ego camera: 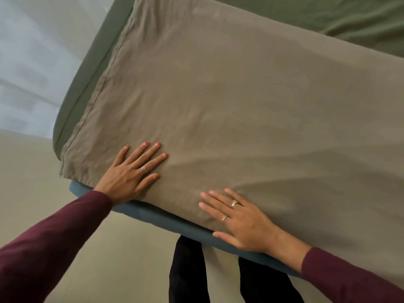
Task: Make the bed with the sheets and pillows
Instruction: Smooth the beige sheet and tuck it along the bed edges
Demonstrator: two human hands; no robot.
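Observation:
A taupe sheet [229, 95] lies spread over the bed, its stitched hem running along the left side. Under it a green fitted sheet [328, 16] shows at the far right and down the left edge of the mattress. My left hand [133, 171] lies flat on the taupe sheet near its front left corner, fingers straight and spread. My right hand [240, 219] presses flat on the sheet at the bed's near edge, fingers straight and pointing left. A few creases run from between my hands toward the right. No pillows are in view.
A blue-grey bed base [157, 217] sticks out under the near edge. Beige floor [32, 189] lies to the left and below. A pale wall or curtain [32, 51] fills the upper left. My dark-trousered legs [188, 270] stand against the bed.

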